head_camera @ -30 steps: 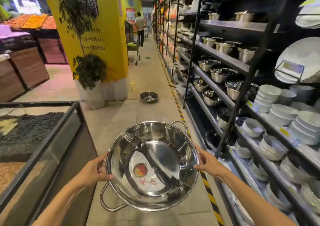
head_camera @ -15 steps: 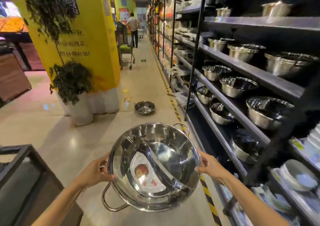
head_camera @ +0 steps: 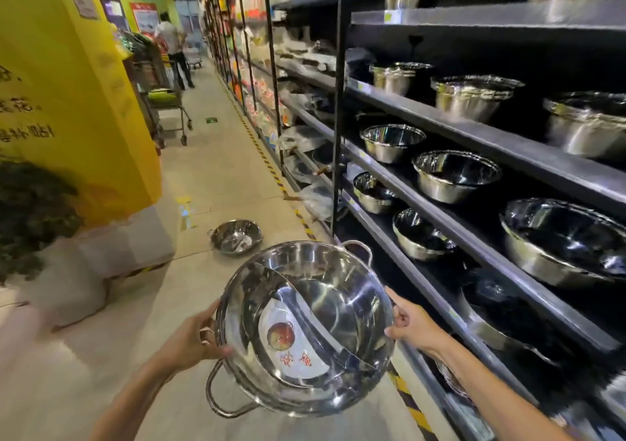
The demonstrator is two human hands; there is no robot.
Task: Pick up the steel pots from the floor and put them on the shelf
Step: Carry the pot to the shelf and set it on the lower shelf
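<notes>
Held pot: a wide, shallow, mirror-polished steel pot [head_camera: 305,329] with a curved S-shaped divider and a round printed label on its bottom; one looped wire handle at the near-left edge, one at the far-right edge.
Left hand [head_camera: 189,340]: closed on the pot's left rim, thumb over the lip, fingers under the wall.
Right hand [head_camera: 411,323]: pinching the right rim, thumb inside the lip.
Where the pot is: in the air between the two hands, tilted toward the camera, above the floor [head_camera: 216,176] and just left of the shelf [head_camera: 474,234].
Second pot [head_camera: 236,236]: one more shiny steel pot sits on the floor ahead of the left hand, well apart from it; it seems to have a divider too, though it is small and blurred.
Floor: smooth, pale, glossy tiles, with a yellow-and-black striped line [head_camera: 271,169] along the shelf foot.
Shelf: dark flat boards on black uprights, to the right of the right hand.
Shelf contents: about nine round steel bowls [head_camera: 455,174], smooth and reflective, in three tiers.
Left of the left hand: a yellow pillar [head_camera: 67,95].
</notes>
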